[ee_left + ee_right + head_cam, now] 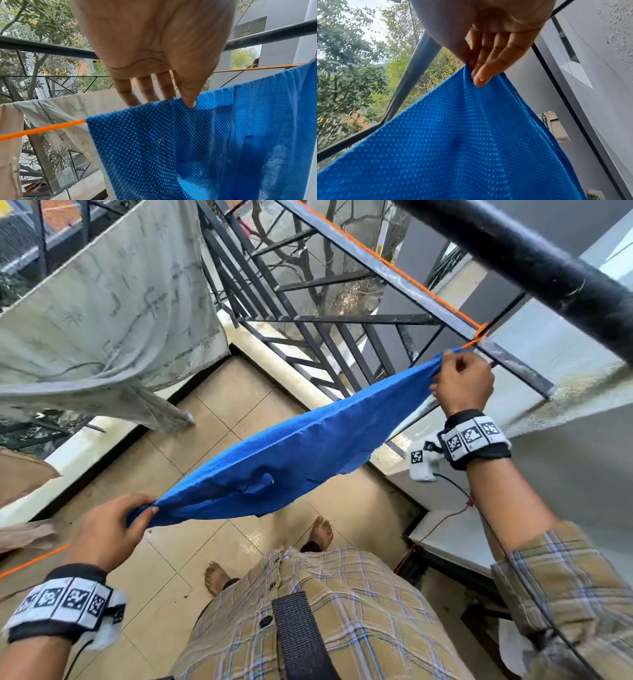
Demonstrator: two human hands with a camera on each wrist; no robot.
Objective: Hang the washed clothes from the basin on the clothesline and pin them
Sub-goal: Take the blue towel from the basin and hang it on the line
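The blue cloth (284, 453) is stretched along the orange clothesline (42, 129), one top corner pinched by the left hand (109, 529), the other by the right hand (462, 385), seemingly so it is spread flat for pinning. No pins are seen.

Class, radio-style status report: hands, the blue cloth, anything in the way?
Left hand and right hand each pinch an end of the blue dotted mesh cloth. Cloth spread along orange clothesline, no pins seen. Pale printed cloth hangs to the left.
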